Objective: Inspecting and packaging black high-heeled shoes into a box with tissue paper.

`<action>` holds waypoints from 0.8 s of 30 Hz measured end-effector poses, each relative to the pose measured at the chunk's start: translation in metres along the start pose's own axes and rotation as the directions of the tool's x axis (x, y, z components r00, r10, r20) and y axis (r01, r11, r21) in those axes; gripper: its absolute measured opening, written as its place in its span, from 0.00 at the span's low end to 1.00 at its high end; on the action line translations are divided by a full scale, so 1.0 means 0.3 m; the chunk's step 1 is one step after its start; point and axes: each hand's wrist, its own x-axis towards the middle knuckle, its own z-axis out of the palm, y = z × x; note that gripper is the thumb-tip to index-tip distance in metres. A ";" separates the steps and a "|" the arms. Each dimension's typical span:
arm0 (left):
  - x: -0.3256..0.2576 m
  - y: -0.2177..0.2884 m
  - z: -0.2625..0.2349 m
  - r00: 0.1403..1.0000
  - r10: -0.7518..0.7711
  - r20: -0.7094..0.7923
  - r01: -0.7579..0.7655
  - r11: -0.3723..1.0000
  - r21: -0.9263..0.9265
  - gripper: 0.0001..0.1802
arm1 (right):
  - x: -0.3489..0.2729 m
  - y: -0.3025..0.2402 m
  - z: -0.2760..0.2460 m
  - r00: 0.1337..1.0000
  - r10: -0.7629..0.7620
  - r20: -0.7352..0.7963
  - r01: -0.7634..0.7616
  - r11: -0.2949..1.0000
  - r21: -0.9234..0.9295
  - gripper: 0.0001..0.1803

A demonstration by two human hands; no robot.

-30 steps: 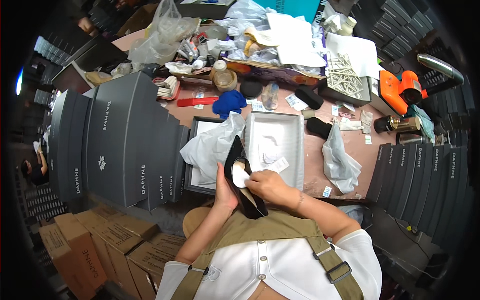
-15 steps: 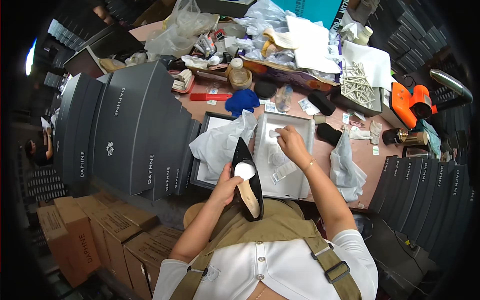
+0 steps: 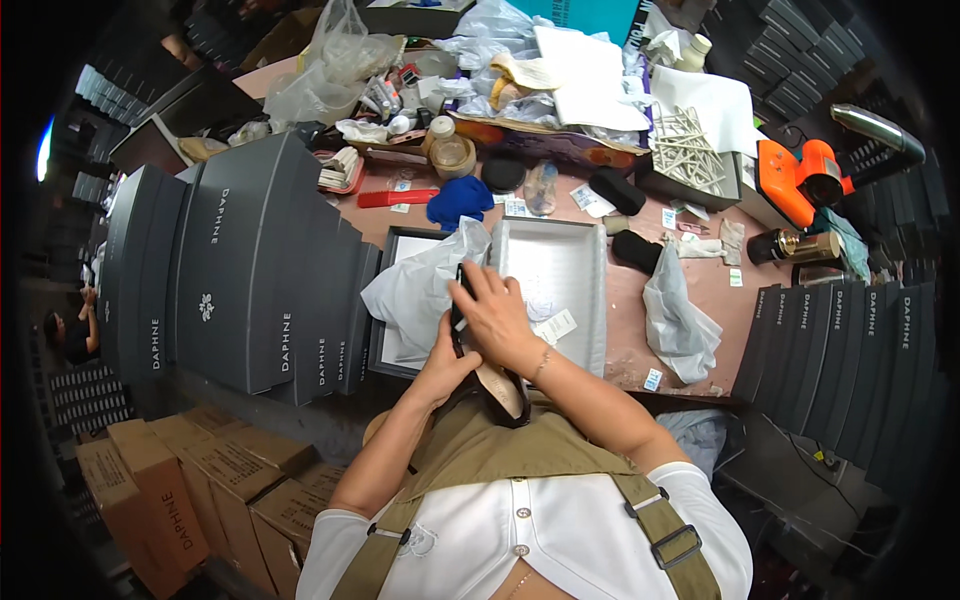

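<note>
A black pointed-toe shoe (image 3: 503, 395) with a beige insole is tilted over my lap, its toe pointing away from me. My left hand (image 3: 447, 365) is closed around the shoe's left side near the middle. My right hand (image 3: 500, 318) lies across the front of the shoe, fingers bent over the toe and thumb hidden. Most of the opening is behind that hand, so the inside of the toe does not show. Just beyond stands an open grey shoebox (image 3: 388, 360) with white tissue paper (image 3: 415, 290) spilling out. Beside it lies the box's pale-lined lid (image 3: 590, 300) holding a small white label card (image 3: 555, 327).
Stacked dark shoeboxes stand at the left (image 3: 250, 270) and right (image 3: 830, 350). Crumpled tissue (image 3: 682, 325) lies right of the lid. Farther back are a blue cloth (image 3: 460, 202), a box of white sticks (image 3: 690, 150) and an orange tool (image 3: 785, 185). Brown cartons (image 3: 150, 490) fill the lower left.
My right hand has come from above the lid, where it pinched a small white piece, onto the shoe's toe. The white oval inside the shoe is now covered. The whole view has shifted slightly.
</note>
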 end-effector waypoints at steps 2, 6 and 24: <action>-0.011 0.031 0.037 0.997 -0.067 -0.036 0.065 0.996 -0.058 0.48 | -0.022 0.007 0.020 0.995 -0.095 -0.010 0.093 0.992 -0.086 0.27; -0.035 -0.002 0.044 0.999 -0.043 0.033 0.045 0.997 -0.065 0.46 | -0.082 0.046 0.075 0.977 -0.181 0.116 0.191 0.978 -0.080 0.28; -0.015 0.023 0.019 0.994 0.041 -0.106 -0.044 0.998 -0.036 0.35 | -0.256 0.385 0.126 0.929 0.225 0.294 -0.272 0.953 0.132 0.08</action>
